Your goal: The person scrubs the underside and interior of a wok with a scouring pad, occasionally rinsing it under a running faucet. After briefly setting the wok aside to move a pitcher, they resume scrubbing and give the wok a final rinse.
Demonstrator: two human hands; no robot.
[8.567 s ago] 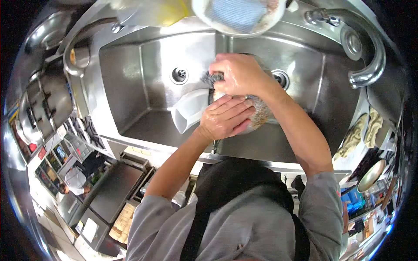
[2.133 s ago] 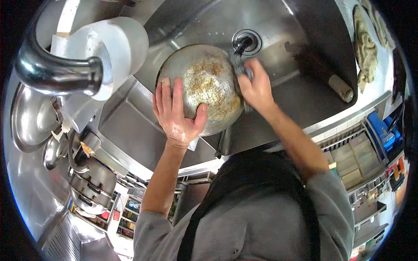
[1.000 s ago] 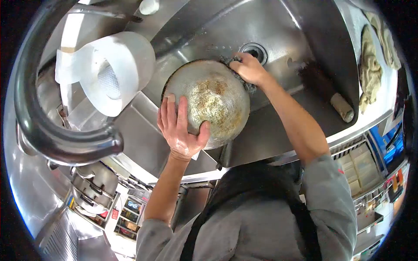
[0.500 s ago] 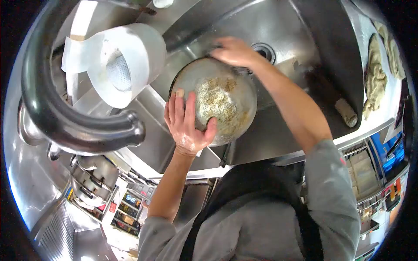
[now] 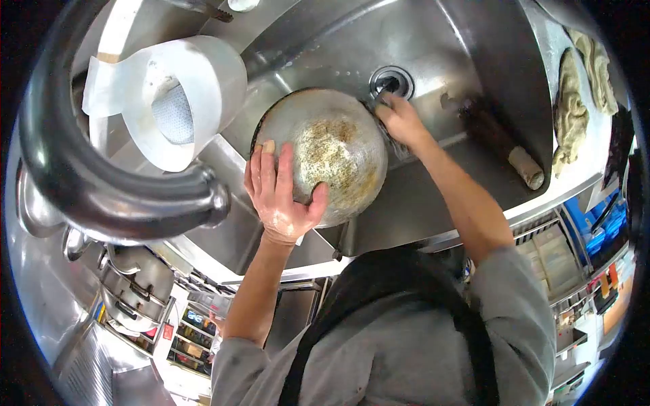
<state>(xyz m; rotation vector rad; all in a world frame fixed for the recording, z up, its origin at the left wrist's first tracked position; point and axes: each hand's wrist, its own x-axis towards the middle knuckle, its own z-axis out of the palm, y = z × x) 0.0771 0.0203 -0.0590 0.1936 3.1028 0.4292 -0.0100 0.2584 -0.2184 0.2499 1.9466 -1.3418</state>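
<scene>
A round, domed metal wok lies bottom up in the sink, with brown and whitish patches on its surface. My left hand rests flat on its left side, fingers stretched and thumb spread, one fingertip wrapped in a tan strip. At the wok's upper right rim, my right hand is closed around what looks like a steel scouring pad. Blur and the fingers hide most of that pad.
The steel sink has a drain. A dark brush with a pale handle lies at its right. A thick curved faucet and a white container are at the left. Cloths lie on the right ledge.
My right hand has moved right and down along the wok's rim, from its top to its upper right side. The left hand keeps its place on the wok. The view has shifted slightly.
</scene>
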